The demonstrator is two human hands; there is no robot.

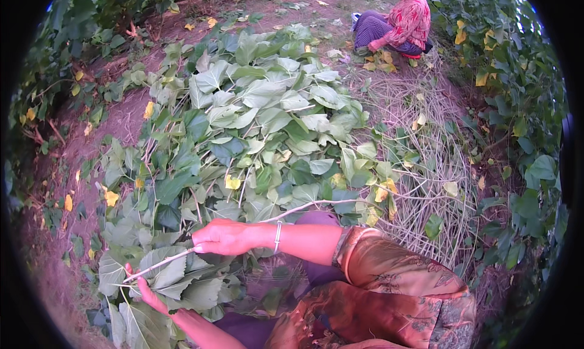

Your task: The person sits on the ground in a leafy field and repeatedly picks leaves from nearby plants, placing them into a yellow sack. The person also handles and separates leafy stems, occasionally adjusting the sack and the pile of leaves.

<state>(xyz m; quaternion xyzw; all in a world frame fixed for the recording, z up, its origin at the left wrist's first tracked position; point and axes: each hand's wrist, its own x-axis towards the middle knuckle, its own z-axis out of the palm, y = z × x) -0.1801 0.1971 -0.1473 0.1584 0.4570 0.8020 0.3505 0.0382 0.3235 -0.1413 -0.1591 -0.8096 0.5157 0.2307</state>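
Observation:
A long thin leafy branch (166, 261) slants across the lower left in front of me. My right hand (223, 237), with a bangle on its wrist, is closed around the branch's middle. Near its lower left end my left hand (148, 294) holds the stem between thumb and fingers, partly hidden by broad green leaves (171, 269). The branch runs on behind my right wrist, its bare thin part (315, 203) reaching right towards some yellow leaves (385, 190). Beyond my hands lies a large heap of cut leafy branches (264, 98).
Stripped bare stems (424, 166) lie piled on the right. A seated person (401, 25) in a red patterned top is at the upper right. Leafy bushes stand at the left (59, 43) and right (524, 98). Yellow leaves dot the soil (109, 130).

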